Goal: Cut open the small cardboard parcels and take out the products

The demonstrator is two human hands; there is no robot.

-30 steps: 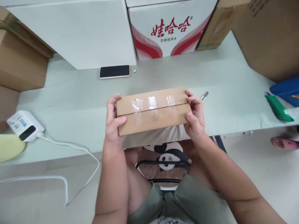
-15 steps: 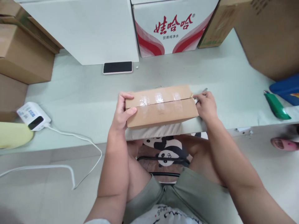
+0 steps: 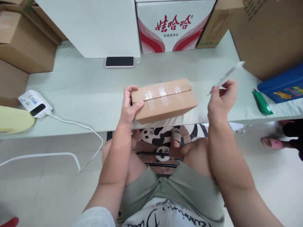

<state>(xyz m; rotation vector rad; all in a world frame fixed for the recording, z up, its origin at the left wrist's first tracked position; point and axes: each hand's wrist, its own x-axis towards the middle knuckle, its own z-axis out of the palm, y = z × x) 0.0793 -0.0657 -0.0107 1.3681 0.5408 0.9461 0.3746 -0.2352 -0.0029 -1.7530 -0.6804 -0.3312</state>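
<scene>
A taped brown cardboard box [image 3: 165, 102] rests near the table's front edge, its long seam facing up under strips of clear tape. My left hand [image 3: 130, 105] grips the box's left end, thumb on the top and fingers at the back. To the right, apart from the box, my right hand [image 3: 222, 99] is raised and closed around a slim white tool [image 3: 230, 74]. A thin dark tip points out from the fingers toward the box. Blur hides the tool's exact kind.
Behind lie a phone [image 3: 119, 62], a tall white box [image 3: 94, 28] and a red-and-white carton [image 3: 175, 41]. A white device [image 3: 35, 103] with a cable sits left. At right are a green-handled item [image 3: 262, 102] and a blue box [image 3: 281, 85]. Brown cartons [image 3: 30, 41] stand back left.
My right hand has moved away from the box's right end, up and to the right, with the white tool now in plain sight. My left hand still holds the box.
</scene>
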